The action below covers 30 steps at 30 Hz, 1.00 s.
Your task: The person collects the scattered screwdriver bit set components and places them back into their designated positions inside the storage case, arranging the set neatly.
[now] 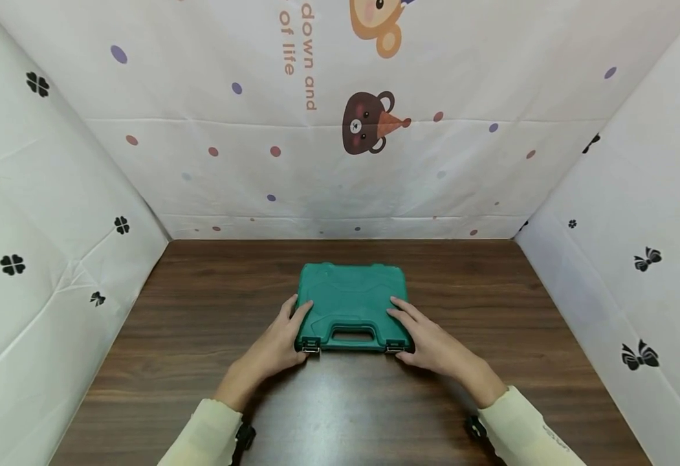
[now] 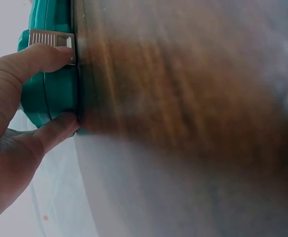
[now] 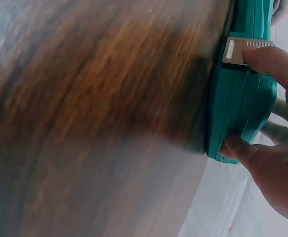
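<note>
A green plastic carrying case (image 1: 351, 291) lies flat on the table, its handle (image 1: 352, 328) and two metal latches toward me. My left hand (image 1: 275, 343) grips its near left corner, fingers over the lid and left side. In the left wrist view that thumb rests on the left latch (image 2: 68, 43), while another finger touches the case's side low down. At the near right corner my right hand (image 1: 438, 349) holds the case likewise. Its thumb lies on the right latch (image 3: 231, 49) in the right wrist view. Both latches look closed; the contents are hidden.
Dark wood-grain table (image 1: 211, 278) surrounds the case. White printed cloth walls (image 1: 316, 175) stand behind it and along both sides. Cream sleeves cover my forearms, with a dark strap or device (image 1: 245, 435) below the left wrist and another (image 1: 475, 427) below the right.
</note>
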Tool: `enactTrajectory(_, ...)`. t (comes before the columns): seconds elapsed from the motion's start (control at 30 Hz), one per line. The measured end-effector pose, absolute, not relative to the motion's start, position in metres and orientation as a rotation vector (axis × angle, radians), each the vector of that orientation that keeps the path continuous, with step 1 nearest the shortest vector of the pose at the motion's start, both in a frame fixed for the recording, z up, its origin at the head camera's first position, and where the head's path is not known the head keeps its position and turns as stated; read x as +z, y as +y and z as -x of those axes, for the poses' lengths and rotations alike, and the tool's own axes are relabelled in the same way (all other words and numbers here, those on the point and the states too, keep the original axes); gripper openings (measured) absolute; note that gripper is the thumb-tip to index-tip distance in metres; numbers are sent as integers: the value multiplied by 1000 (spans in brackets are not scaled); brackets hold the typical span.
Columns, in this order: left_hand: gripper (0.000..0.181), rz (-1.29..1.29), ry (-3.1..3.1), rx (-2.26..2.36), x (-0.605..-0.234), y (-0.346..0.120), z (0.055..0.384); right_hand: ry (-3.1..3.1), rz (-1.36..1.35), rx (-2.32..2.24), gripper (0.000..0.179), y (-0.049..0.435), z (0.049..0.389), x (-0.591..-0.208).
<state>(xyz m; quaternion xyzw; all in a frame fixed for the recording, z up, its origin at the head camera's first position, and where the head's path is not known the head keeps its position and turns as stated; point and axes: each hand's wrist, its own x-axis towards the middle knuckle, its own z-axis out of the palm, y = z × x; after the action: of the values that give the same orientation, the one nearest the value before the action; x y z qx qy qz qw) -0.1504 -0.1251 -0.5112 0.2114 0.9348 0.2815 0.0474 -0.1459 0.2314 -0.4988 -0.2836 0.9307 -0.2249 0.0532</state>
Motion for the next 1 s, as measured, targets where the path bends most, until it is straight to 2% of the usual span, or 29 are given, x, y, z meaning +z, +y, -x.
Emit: enactTrajectory(1.0, 93, -612, 2849, 885, -506, -128, 152, 2832, 873, -688, 85, 232, 145, -501)
